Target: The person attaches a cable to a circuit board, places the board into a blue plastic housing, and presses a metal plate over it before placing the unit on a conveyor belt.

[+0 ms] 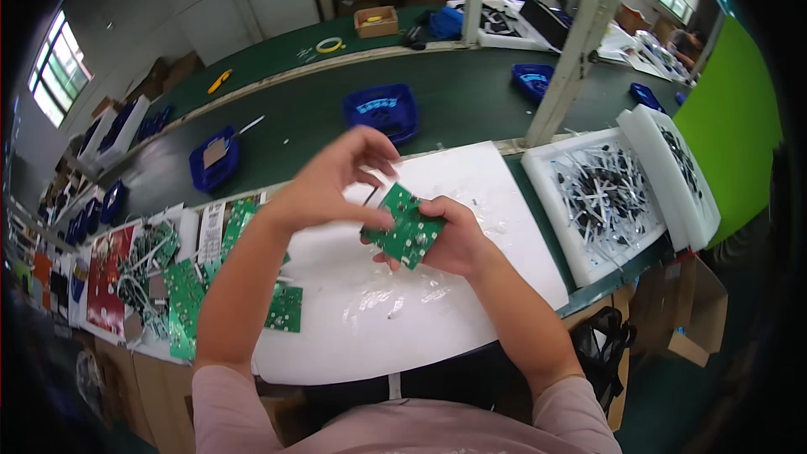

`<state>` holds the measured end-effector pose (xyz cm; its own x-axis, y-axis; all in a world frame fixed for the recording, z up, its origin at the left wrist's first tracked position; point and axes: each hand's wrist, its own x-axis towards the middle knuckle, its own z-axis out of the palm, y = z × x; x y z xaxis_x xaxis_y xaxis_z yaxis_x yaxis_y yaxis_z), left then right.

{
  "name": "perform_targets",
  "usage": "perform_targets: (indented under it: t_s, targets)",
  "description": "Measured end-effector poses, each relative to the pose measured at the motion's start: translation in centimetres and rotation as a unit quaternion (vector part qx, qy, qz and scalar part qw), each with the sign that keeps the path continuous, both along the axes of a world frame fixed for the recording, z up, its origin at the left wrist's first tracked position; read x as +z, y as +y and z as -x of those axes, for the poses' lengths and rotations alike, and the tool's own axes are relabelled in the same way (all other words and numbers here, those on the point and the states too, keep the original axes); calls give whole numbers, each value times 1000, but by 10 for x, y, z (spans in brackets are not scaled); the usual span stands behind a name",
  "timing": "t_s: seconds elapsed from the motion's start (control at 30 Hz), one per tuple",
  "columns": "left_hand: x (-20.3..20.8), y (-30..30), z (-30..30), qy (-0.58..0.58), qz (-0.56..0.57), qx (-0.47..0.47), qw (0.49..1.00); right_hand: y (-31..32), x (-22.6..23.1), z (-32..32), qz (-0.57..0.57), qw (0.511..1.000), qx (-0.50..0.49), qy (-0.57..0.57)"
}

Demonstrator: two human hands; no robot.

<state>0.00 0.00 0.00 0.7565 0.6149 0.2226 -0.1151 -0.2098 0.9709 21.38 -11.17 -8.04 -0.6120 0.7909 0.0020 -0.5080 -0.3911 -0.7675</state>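
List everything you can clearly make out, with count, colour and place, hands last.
Rectangular circuit board: one, green, held at centre
Flat work sheet: one, white, below that board
Loose circuit boards: several, green, left side
Cables: one tangled bundle, grey, far left
Foam box of loose parts: one, white, right
Tilted foam tray: one, white, beside that box
Long tabletop strips: two, dark green, beyond
Plastic trays: several, blue, mostly nearer strip
Tape ring: one, yellow, farther strip
Slim tool: one, yellow, upper left
Open cardboard box: one, brown, lower right
Plastic bag: one, black, lower right
Upright panel: one, bright green, far right
Sleeves: two, pale pink, bottom
Left hand: one, bare, thumb over held board
Right hand: one, bare, gripping held board
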Motion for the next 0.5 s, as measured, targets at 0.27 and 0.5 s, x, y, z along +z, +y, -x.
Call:
perform_targets:
  t_s: [0.27,0.5]
  targets:
    - [-101,146,-35,360,86,423,827,14,-8,-20,74,971,-1,228]
    - [-67,109,-17,41,369,334,866,6,10,-25,43,954,-78,285]
